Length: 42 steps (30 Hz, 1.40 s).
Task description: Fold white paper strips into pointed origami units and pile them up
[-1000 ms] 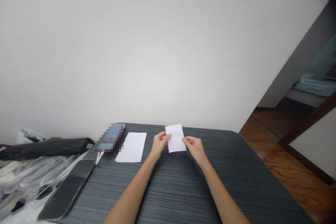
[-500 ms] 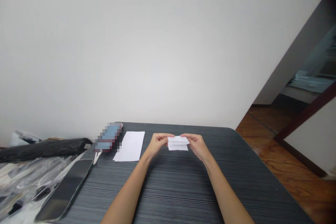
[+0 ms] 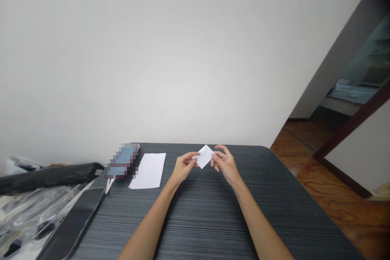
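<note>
A small folded piece of white paper [image 3: 204, 157] is held up over the dark table, turned so that it looks like a diamond with one corner at the top. My left hand [image 3: 183, 166] pinches its left corner between thumb and fingers. At the right corner, the thumb of my right hand [image 3: 225, 163] touches the paper, with the index finger raised away and the other fingers curled behind. Left of my hands lies a stack of white paper sheets [image 3: 148, 171] on the table.
The dark wood-grain table [image 3: 207, 219] stands against a white wall [image 3: 195, 57]. At its left edge are a black smartphone [image 3: 73, 223] and a pixelated bluish object [image 3: 123, 161]. Beyond lie a long black wrapped bundle [image 3: 51, 176] and clear plastic bags [image 3: 42, 207].
The paper has turned from a flat-lying rectangle with a crease to a smaller-looking diamond. My right hand's index finger has lifted off it. The view has shifted slightly.
</note>
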### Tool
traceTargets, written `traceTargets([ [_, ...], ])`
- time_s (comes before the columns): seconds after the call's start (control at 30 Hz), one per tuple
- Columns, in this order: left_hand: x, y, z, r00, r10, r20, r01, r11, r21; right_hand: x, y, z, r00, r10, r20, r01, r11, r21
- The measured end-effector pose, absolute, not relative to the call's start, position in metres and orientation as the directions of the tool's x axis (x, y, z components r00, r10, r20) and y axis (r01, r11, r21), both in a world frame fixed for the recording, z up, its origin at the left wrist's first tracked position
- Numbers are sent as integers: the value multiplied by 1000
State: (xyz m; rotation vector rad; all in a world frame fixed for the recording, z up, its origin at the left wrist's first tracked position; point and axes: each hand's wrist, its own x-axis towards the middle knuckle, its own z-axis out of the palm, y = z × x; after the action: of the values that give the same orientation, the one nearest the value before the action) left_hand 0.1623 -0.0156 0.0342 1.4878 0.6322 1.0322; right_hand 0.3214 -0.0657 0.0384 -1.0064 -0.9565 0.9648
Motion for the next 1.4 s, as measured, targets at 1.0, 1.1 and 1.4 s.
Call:
traceTargets([
  [1.0,164,-19,33,542,796,271,-24,-308,951,320,-66,36,221,934,281,22,284,-959],
  [1.1,162,-21,38,552,756,352,15,-431,902,320,-66,35,215,931,294,47,291,-956],
  [1.4,158,-17,41,517,718,467,143,-610,779,322,-66,33,183,929,320,106,305,-946],
])
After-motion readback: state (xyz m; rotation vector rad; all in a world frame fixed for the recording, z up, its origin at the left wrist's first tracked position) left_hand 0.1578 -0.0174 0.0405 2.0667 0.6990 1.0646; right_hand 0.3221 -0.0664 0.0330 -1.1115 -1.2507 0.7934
